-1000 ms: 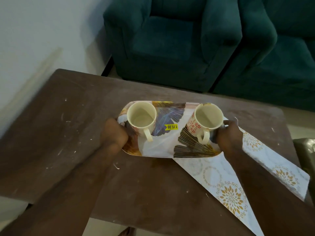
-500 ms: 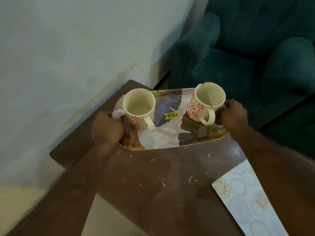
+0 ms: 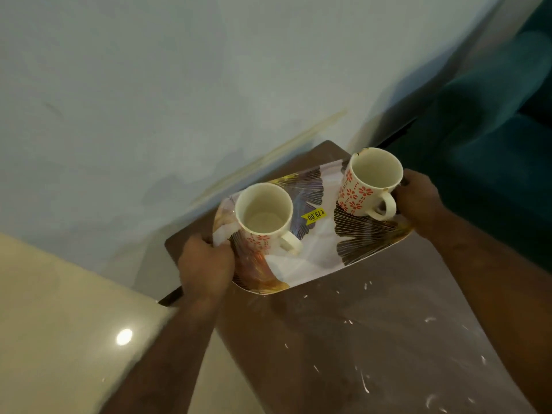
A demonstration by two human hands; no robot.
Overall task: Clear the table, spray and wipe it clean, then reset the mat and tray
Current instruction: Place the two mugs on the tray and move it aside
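A leaf-patterned tray (image 3: 307, 264) with a yellow price sticker hangs in the air above the far left corner of the brown table (image 3: 343, 339). My left hand (image 3: 206, 264) grips its near left end and my right hand (image 3: 418, 201) grips its far right end. Two cream mugs with red flower prints stand upright on it: one mug (image 3: 264, 216) on the left, the other mug (image 3: 370, 182) on the right, both empty. The patterned mat is out of view.
White crumbs and streaks are scattered over the table top. A pale wall (image 3: 179, 85) rises behind the table. A teal armchair (image 3: 493, 130) stands at the right. Cream floor tiles (image 3: 59, 324) lie at the lower left.
The tray with both mugs has been lifted off the mat and carried left, toward the table's corner by the wall. My view swung left, and the mat has left the frame.
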